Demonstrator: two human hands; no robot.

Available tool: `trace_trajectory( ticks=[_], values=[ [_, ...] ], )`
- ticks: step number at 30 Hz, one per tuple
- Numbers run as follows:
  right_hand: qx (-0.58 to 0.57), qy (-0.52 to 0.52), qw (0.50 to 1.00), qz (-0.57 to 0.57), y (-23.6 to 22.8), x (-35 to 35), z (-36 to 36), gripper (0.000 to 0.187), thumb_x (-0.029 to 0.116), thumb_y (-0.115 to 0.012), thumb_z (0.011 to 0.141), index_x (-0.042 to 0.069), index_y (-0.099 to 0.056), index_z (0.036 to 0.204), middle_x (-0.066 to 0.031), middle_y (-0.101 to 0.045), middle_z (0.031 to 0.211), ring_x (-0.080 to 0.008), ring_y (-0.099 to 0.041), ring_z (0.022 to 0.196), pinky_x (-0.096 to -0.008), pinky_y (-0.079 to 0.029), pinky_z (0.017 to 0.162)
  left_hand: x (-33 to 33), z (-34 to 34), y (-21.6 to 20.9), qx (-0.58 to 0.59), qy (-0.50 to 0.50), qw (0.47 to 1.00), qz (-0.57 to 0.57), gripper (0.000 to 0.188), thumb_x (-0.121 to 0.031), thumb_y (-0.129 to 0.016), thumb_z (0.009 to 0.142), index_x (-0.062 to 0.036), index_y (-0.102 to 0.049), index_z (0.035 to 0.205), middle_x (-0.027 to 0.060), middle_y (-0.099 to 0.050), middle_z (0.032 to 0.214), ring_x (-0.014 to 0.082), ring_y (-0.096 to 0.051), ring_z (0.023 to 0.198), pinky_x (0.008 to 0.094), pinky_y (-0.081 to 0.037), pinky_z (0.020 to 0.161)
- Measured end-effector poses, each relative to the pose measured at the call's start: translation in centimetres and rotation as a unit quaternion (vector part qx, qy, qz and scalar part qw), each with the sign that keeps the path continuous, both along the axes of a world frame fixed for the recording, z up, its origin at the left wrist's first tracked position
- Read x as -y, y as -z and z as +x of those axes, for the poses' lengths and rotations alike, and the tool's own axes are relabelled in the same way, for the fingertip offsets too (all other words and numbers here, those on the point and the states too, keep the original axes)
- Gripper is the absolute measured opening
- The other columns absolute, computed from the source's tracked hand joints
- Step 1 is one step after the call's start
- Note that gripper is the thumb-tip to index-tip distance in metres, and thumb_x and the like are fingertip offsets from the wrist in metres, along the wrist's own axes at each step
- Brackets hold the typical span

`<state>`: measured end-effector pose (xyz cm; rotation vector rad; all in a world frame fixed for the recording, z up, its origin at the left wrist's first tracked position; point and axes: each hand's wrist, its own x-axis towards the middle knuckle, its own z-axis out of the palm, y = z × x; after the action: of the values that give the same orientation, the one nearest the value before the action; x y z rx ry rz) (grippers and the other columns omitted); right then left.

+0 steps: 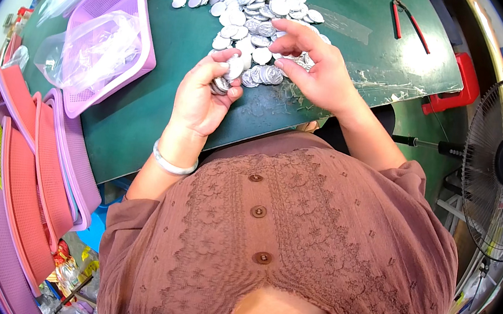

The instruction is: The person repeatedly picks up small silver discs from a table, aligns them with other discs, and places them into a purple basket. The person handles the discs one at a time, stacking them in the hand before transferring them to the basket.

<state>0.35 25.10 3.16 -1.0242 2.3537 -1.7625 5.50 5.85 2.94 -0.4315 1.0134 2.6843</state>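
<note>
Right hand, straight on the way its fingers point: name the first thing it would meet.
The right hand would probably meet the heap of silver coin-like discs first, though whether it would touch or pass over them is unclear from this view.

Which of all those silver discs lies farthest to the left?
The stray disc just off the pile's upper-left edge. It lies nearest the purple basket, while the others are heaped together or in the left hand.

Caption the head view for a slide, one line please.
Left hand holding silver discs, right hand over a pile of more on a green table, pliers to the right.
</note>
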Motion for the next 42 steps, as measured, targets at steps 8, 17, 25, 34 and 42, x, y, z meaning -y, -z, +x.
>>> trace_trajectory(
  ticks=[8,17,25,34,42],
  values=[
    [-0.227,0.017,0.948,0.224,0.6,-0.4,0.2,0.057,0.009,-0.066,0.062,0.012,-0.047,0.116,-0.0034,-0.058,0.087,-0.0235,-0.048,0.09,-0.037,-0.036,0.079,0.8,-0.1,1.0,0.017,0.019,0.998,0.054,0.016,-0.005,-0.051,0.079,-0.0041,-0.051,0.095,0.0099,-0.058,0.084,0.0225,-0.06,0.075,0.0296,-0.053,0.059],
    [-0.173,-0.007,0.97,0.174,0.0,0.0,0.1,0.059,0.012,-0.067,0.062,0.011,-0.046,0.117,-0.0057,-0.055,0.084,-0.0234,-0.048,0.086,-0.0358,-0.037,0.077,0.6,0.1,0.8,-0.004,0.052,0.996,-0.066,0.016,-0.004,-0.053,0.079,-0.0024,-0.053,0.095,0.0059,-0.053,0.076,0.0152,-0.052,0.065,0.0207,-0.043,0.05],
    [0.12,0.002,0.989,-0.09,0.9,1.8,0.7,0.048,0.005,-0.067,0.07,0.003,-0.048,0.114,-0.0018,-0.051,0.077,-0.0064,-0.05,0.064,-0.0194,-0.043,0.055,-1.4,0.9,0.0,-0.059,0.097,0.971,-0.211,0.017,-0.007,-0.061,0.079,-0.0007,-0.056,0.094,0.001,-0.053,0.072,0.0054,-0.047,0.058,0.0164,-0.035,0.045],
    [0.291,-0.017,0.939,-0.181,1.0,2.2,0.4,0.035,0.0,-0.057,0.078,-0.001,-0.048,0.111,-0.0032,-0.053,0.082,-0.0088,-0.054,0.068,-0.0212,-0.046,0.059,-1.0,0.3,0.2,-0.039,0.035,0.975,-0.214,0.013,-0.007,-0.057,0.082,0.0005,-0.056,0.092,0.0057,-0.058,0.074,0.0072,-0.049,0.058,0.018,-0.037,0.044],
    [0.34,-0.022,0.919,-0.196,0.2,2.2,0.7,0.029,0.002,-0.053,0.081,-0.003,-0.049,0.109,-0.0055,-0.054,0.081,-0.0109,-0.055,0.066,-0.0228,-0.047,0.057,-0.6,0.3,0.4,-0.026,0.03,0.981,-0.189,0.01,-0.01,-0.055,0.083,-0.002,-0.055,0.089,0.0052,-0.057,0.073,0.0094,-0.049,0.058,0.0185,-0.036,0.043]
  ],
)
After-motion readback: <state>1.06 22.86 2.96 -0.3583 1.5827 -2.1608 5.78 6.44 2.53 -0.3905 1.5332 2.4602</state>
